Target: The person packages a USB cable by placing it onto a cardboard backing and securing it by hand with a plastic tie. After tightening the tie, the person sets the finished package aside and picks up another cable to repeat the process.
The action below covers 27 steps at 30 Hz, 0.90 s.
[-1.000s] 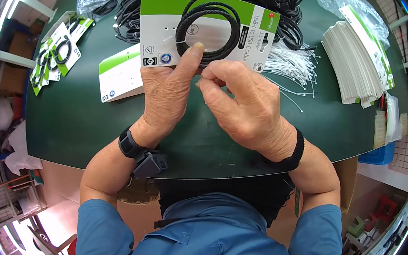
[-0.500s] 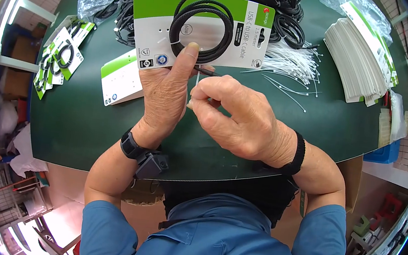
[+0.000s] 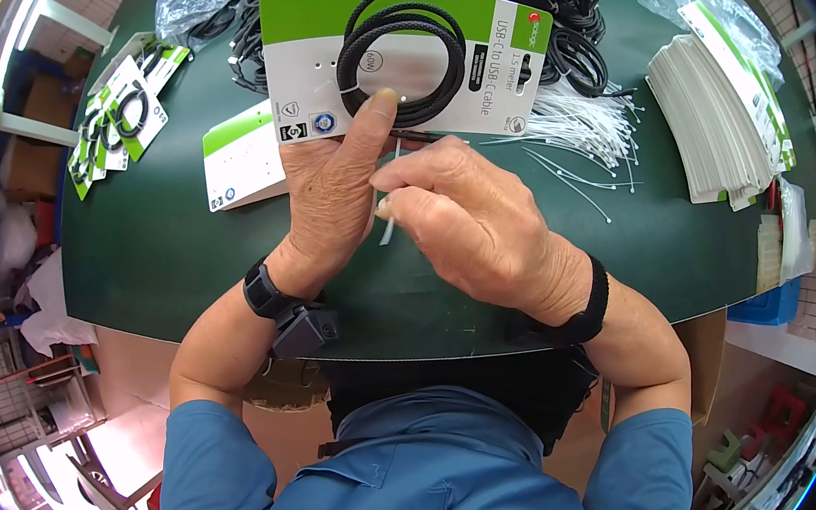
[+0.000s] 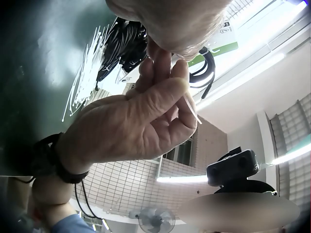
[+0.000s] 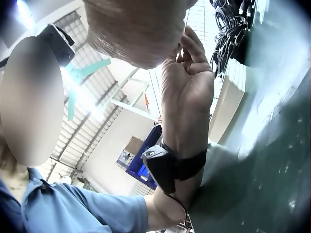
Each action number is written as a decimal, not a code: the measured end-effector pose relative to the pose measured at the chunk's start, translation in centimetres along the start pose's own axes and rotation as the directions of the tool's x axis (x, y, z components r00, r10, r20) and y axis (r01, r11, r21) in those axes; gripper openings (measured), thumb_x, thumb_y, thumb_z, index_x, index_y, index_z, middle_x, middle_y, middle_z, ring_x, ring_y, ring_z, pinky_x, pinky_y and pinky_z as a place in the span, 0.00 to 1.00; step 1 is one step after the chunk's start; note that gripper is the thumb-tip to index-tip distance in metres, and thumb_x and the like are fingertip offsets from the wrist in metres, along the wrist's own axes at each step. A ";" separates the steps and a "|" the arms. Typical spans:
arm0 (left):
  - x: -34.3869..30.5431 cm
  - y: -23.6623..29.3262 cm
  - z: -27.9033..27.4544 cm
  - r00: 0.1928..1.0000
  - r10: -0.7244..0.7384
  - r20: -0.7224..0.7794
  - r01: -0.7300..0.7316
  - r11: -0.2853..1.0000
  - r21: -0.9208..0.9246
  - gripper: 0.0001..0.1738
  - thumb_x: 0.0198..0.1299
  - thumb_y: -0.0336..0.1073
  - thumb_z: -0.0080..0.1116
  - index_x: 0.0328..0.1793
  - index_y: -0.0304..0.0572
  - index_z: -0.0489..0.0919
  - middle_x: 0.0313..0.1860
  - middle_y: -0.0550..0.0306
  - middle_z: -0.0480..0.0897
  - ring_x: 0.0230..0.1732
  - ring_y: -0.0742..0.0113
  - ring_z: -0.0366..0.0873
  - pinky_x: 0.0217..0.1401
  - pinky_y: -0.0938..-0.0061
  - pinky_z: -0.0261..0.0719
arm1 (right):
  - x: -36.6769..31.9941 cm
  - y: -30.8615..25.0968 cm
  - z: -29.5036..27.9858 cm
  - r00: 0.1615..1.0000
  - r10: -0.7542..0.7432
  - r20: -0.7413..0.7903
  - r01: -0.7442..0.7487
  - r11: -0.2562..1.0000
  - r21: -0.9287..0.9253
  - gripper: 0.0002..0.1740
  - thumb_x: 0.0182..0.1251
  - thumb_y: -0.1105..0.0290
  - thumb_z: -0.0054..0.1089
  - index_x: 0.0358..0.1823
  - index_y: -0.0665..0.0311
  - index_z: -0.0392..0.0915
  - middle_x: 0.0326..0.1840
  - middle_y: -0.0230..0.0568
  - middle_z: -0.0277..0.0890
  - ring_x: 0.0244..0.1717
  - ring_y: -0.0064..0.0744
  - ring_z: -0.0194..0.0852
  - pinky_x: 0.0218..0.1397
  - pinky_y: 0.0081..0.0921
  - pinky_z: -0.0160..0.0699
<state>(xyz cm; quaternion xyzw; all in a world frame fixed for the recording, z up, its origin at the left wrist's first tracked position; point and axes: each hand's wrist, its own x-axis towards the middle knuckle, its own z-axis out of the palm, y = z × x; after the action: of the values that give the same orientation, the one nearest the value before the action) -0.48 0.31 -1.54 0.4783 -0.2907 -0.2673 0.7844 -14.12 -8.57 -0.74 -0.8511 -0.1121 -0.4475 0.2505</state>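
My left hand [image 3: 330,186] grips a green-and-white packaging card [image 3: 296,46], its thumb pressed on the front at the lower edge. Against the card lies a coiled black braided USB-C cable [image 3: 454,69], partly under that thumb. A thin white cable tie [image 3: 386,235] hangs down below the card beside the left palm. My right hand [image 3: 478,218] is close to the left palm, its thumb and index finger at the tie. In the left wrist view the right hand [image 4: 141,116] pinches the tie [image 4: 193,110], whose end sticks out past the fingers. The card's back is hidden.
Behind the card lies a heap of black cables [image 3: 574,32], with loose white cable ties [image 3: 584,124] at its right. A tall stack of cards [image 3: 709,128] stands at right, a smaller card stack [image 3: 243,161] at left. Carded cables [image 3: 127,112] lie far left on the green table [image 3: 156,257].
The card has shifted slightly left. The right hand has moved a little left and down, and more of the white tie now shows below the card. The left hand keeps its grip.
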 end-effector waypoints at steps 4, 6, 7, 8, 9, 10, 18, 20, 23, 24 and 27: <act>0.1 -0.6 0.3 0.998 0.057 -0.006 -0.057 0.996 -0.070 0.23 0.72 0.26 0.67 0.71 0.38 0.75 0.58 0.54 0.84 0.53 0.70 0.84 0.46 0.74 0.89 | 0.0 0.7 -0.1 0.999 0.017 -0.040 -0.018 1.000 -0.009 0.12 0.61 0.86 0.73 0.43 0.70 0.81 0.46 0.50 0.86 0.38 0.42 0.88 0.41 0.31 0.91; 0.3 -1.1 0.0 0.991 0.135 0.025 -0.134 0.990 -0.038 0.22 0.72 0.26 0.67 0.70 0.37 0.76 0.57 0.54 0.84 0.53 0.70 0.85 0.48 0.73 0.90 | 0.0 0.9 -0.1 0.991 0.087 -0.104 -0.086 0.996 0.018 0.12 0.63 0.86 0.73 0.44 0.70 0.81 0.44 0.48 0.87 0.38 0.39 0.89 0.40 0.29 0.91; 0.2 -1.1 0.0 0.991 0.135 0.024 -0.134 0.990 -0.040 0.22 0.72 0.26 0.67 0.70 0.37 0.76 0.57 0.54 0.84 0.53 0.70 0.85 0.48 0.73 0.90 | -0.1 1.1 -0.1 0.991 0.086 -0.101 -0.085 0.996 0.017 0.12 0.63 0.86 0.73 0.44 0.70 0.81 0.44 0.48 0.87 0.38 0.39 0.89 0.40 0.29 0.91; 0.1 -1.0 0.0 0.994 0.105 0.024 -0.104 0.994 -0.037 0.22 0.72 0.26 0.67 0.69 0.36 0.76 0.57 0.55 0.85 0.52 0.70 0.85 0.47 0.73 0.91 | -0.3 1.2 0.0 0.983 0.145 -0.117 -0.141 0.989 0.039 0.11 0.64 0.86 0.74 0.44 0.71 0.81 0.43 0.48 0.87 0.39 0.38 0.90 0.40 0.28 0.91; -0.1 -0.9 0.0 0.997 0.074 0.024 -0.074 0.997 -0.035 0.21 0.72 0.26 0.67 0.69 0.35 0.76 0.56 0.55 0.85 0.50 0.70 0.86 0.47 0.72 0.91 | -0.4 1.4 0.0 0.970 0.203 -0.132 -0.197 0.979 0.062 0.11 0.64 0.85 0.74 0.44 0.71 0.81 0.43 0.48 0.87 0.39 0.36 0.90 0.40 0.27 0.91; -0.2 -0.8 0.1 0.999 0.044 0.025 -0.043 0.999 -0.032 0.21 0.72 0.26 0.67 0.68 0.34 0.76 0.55 0.55 0.85 0.49 0.70 0.86 0.47 0.72 0.92 | -0.5 1.5 -0.1 0.954 0.261 -0.145 -0.251 0.964 0.085 0.11 0.65 0.84 0.75 0.45 0.71 0.81 0.42 0.48 0.88 0.39 0.35 0.90 0.40 0.26 0.91; -0.7 -0.8 0.2 0.994 -0.050 0.098 0.053 0.998 -0.018 0.15 0.73 0.26 0.66 0.62 0.31 0.80 0.53 0.52 0.88 0.44 0.69 0.89 0.38 0.75 0.94 | 0.1 1.9 -1.1 0.950 0.256 -0.176 -0.256 0.966 0.026 0.10 0.65 0.85 0.74 0.46 0.71 0.86 0.42 0.46 0.88 0.38 0.33 0.90 0.40 0.26 0.90; -0.7 -0.9 0.2 0.994 -0.051 0.093 0.054 0.998 -0.022 0.14 0.73 0.26 0.66 0.62 0.31 0.81 0.53 0.52 0.88 0.45 0.68 0.89 0.38 0.74 0.94 | 0.4 2.2 -1.3 0.957 0.237 -0.169 -0.247 0.968 -0.038 0.11 0.65 0.85 0.74 0.47 0.70 0.86 0.42 0.46 0.88 0.38 0.34 0.89 0.40 0.27 0.90; -0.6 -1.1 0.3 0.995 -0.057 0.083 0.059 0.998 -0.026 0.14 0.73 0.26 0.65 0.62 0.30 0.82 0.53 0.51 0.88 0.46 0.68 0.89 0.39 0.74 0.95 | 0.6 2.6 -1.6 0.967 0.203 -0.154 -0.227 0.960 -0.162 0.13 0.64 0.85 0.74 0.49 0.70 0.88 0.42 0.46 0.88 0.38 0.37 0.89 0.40 0.29 0.89; -0.6 -1.0 0.3 0.995 -0.058 0.083 0.060 0.998 -0.029 0.14 0.74 0.26 0.65 0.62 0.30 0.82 0.53 0.51 0.88 0.46 0.68 0.89 0.39 0.74 0.95 | 0.5 2.8 -1.6 0.973 0.178 -0.150 -0.205 0.959 -0.194 0.14 0.63 0.85 0.74 0.50 0.69 0.88 0.42 0.46 0.88 0.38 0.38 0.89 0.40 0.29 0.89; -0.6 -1.1 0.2 0.995 -0.062 0.076 0.065 0.997 -0.039 0.15 0.74 0.26 0.65 0.63 0.30 0.82 0.53 0.51 0.88 0.46 0.68 0.89 0.39 0.74 0.96 | 0.4 3.2 -1.5 0.983 0.130 -0.133 -0.161 0.954 -0.254 0.16 0.62 0.85 0.74 0.51 0.69 0.88 0.42 0.46 0.88 0.37 0.39 0.89 0.40 0.31 0.88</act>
<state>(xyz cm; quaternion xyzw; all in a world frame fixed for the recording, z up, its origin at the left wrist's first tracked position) -1.19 0.14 -2.53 0.4603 -0.2990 -0.3158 0.7739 -13.66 -12.12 -0.77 -0.8557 0.0261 -0.4869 0.1734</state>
